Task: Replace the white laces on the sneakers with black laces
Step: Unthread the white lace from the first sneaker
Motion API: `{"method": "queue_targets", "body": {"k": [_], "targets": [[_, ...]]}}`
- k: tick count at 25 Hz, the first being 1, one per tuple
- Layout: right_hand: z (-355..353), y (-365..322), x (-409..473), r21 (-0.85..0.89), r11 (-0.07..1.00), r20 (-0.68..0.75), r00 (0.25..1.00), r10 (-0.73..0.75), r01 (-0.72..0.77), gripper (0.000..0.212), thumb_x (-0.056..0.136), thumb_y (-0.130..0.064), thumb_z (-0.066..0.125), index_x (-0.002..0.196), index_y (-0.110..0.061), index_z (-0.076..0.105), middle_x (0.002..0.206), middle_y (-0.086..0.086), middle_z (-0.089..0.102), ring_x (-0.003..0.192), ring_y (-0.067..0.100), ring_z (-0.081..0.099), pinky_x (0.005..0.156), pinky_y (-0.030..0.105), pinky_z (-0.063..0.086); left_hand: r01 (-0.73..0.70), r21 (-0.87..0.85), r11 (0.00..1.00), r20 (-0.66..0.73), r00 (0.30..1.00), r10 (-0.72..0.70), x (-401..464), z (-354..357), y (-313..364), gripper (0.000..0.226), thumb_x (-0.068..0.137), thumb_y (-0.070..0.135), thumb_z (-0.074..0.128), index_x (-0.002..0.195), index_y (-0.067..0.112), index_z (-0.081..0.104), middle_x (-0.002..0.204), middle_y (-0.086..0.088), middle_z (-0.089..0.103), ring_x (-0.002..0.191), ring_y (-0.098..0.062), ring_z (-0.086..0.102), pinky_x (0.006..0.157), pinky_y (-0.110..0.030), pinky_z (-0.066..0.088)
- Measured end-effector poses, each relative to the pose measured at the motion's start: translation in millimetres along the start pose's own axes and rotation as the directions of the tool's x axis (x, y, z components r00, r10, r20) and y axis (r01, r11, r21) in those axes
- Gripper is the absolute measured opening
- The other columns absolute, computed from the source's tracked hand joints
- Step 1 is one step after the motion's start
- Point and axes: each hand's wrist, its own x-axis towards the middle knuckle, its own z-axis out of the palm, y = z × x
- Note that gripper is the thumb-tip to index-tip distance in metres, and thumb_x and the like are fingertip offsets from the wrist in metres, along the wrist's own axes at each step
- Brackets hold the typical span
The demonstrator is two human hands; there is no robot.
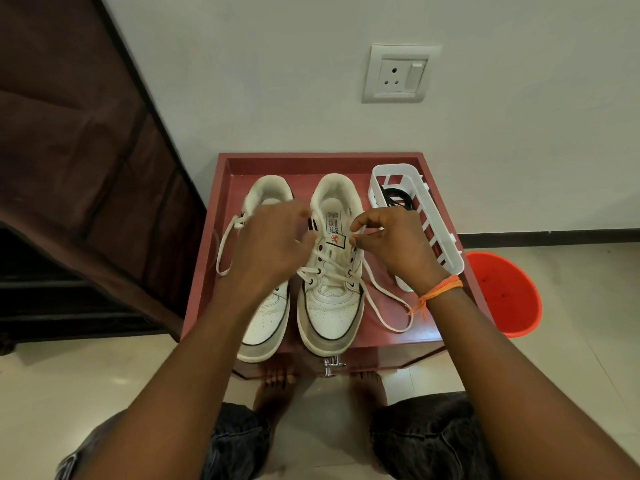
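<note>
Two white sneakers stand side by side, toes toward me, on a red tray-top table (pixel 446 216). The right sneaker (pixel 330 306) has its white lace (pixel 384 299) loosened, one end trailing across the table to the right. My right hand (pixel 394 247) pinches that lace near the top right eyelets. My left hand (pixel 270 244) hovers over the gap between the shoes, fingers blurred and spread toward the tongue. The left sneaker (pixel 265 317) is partly hidden by that hand; its white lace (pixel 223 244) loops out to the left. Black laces (pixel 396 197) lie in a white basket (pixel 440 244).
The white basket stands along the table's right side. An orange bucket (pixel 505 292) sits on the floor to the right. A dark brown fabric cabinet (pixel 79 161) fills the left. A wall socket (pixel 398 74) is above. My knees and bare feet are below the table's front edge.
</note>
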Motion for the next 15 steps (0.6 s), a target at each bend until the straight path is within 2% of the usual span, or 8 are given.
{"method": "queue_targets", "body": {"k": [2, 4, 6, 10, 12, 13, 15], "targets": [[-0.7, 0.1, -0.7, 0.013, 1.000, -0.008, 1.000, -0.010, 0.010, 0.013, 0.075, -0.016, 0.081, 0.087, -0.015, 0.075, 0.076, -0.013, 0.063, 0.067, -0.007, 0.055, 0.062, -0.001, 0.036, -0.122, 0.060, 0.991, 0.120, 0.986, 0.114, -3.8, 20.2, 12.0, 0.019, 0.094, 0.026, 0.058, 0.110, 0.025, 0.069, 0.089, 0.002, 0.070, 0.085, -0.019, 0.066, 0.073, -0.036, 0.054], [-0.7, -0.5, -0.6, 0.013, 1.000, -0.007, 1.000, -0.014, 0.014, 0.013, 0.076, -0.015, 0.081, 0.087, -0.014, 0.075, 0.080, -0.011, 0.065, 0.069, -0.007, 0.056, 0.064, -0.001, 0.037, -0.194, 0.223, 0.955, 0.254, 0.958, 0.136, -9.5, 41.3, 14.7, 0.017, 0.095, 0.018, 0.052, 0.100, 0.022, 0.067, 0.088, -0.001, 0.068, 0.082, -0.025, 0.066, 0.063, -0.035, 0.049], [0.1, -0.2, -0.1, -0.001, 1.000, 0.001, 1.000, -0.009, 0.009, 0.014, 0.076, -0.017, 0.081, 0.089, -0.015, 0.075, 0.086, -0.008, 0.068, 0.073, -0.002, 0.059, 0.068, 0.003, 0.039, -0.224, 0.313, 0.923, 0.307, 0.944, 0.125, -12.3, 54.1, 12.2, 0.015, 0.094, 0.014, 0.050, 0.094, 0.021, 0.064, 0.087, -0.003, 0.066, 0.079, -0.029, 0.065, 0.057, -0.033, 0.042], [-1.6, 2.0, -0.5, 0.005, 1.000, 0.003, 1.000, 0.010, -0.010, 0.013, 0.076, -0.016, 0.081, 0.088, -0.015, 0.075, 0.082, -0.011, 0.064, 0.071, -0.007, 0.056, 0.065, 0.000, 0.038, -0.175, 0.146, 0.974, 0.307, 0.944, 0.124, -6.5, 46.3, 8.6, 0.020, 0.095, 0.018, 0.052, 0.094, 0.024, 0.071, 0.090, 0.003, 0.070, 0.081, -0.023, 0.066, 0.067, -0.038, 0.053], [-3.2, 2.8, 0.3, 0.015, 1.000, 0.010, 1.000, 0.021, -0.021, 0.013, 0.076, -0.015, 0.081, 0.087, -0.016, 0.074, 0.080, -0.010, 0.065, 0.071, -0.003, 0.057, 0.066, 0.002, 0.040, -0.103, 0.080, 0.991, 0.244, 0.966, 0.081, -2.7, 25.5, 2.9, 0.021, 0.096, 0.019, 0.051, 0.092, 0.025, 0.072, 0.083, 0.006, 0.068, 0.075, -0.018, 0.064, 0.070, -0.037, 0.053], [-3.3, 3.1, 0.7, 0.018, 0.999, 0.015, 1.000, 0.027, -0.027, 0.013, 0.076, -0.015, 0.081, 0.087, -0.016, 0.074, 0.080, -0.007, 0.066, 0.072, 0.002, 0.060, 0.068, 0.009, 0.044, -0.054, 0.070, 0.996, 0.164, 0.986, 0.042, -0.5, 12.9, -2.0, 0.022, 0.097, 0.021, 0.051, 0.093, 0.024, 0.072, 0.080, 0.007, 0.066, 0.071, -0.015, 0.062, 0.070, -0.037, 0.053], [-3.2, 2.2, 0.9, 0.028, 0.999, 0.023, 0.999, 0.041, -0.042, 0.013, 0.076, -0.015, 0.081, 0.088, -0.016, 0.074, 0.081, -0.004, 0.067, 0.076, 0.011, 0.062, 0.070, 0.022, 0.050, 0.042, 0.063, 0.997, -0.086, 0.996, -0.037, 0.7, -12.5, -12.5, 0.022, 0.099, 0.023, 0.051, 0.095, 0.022, 0.073, 0.080, 0.004, 0.069, 0.070, -0.016, 0.062, 0.070, -0.036, 0.053]]}}
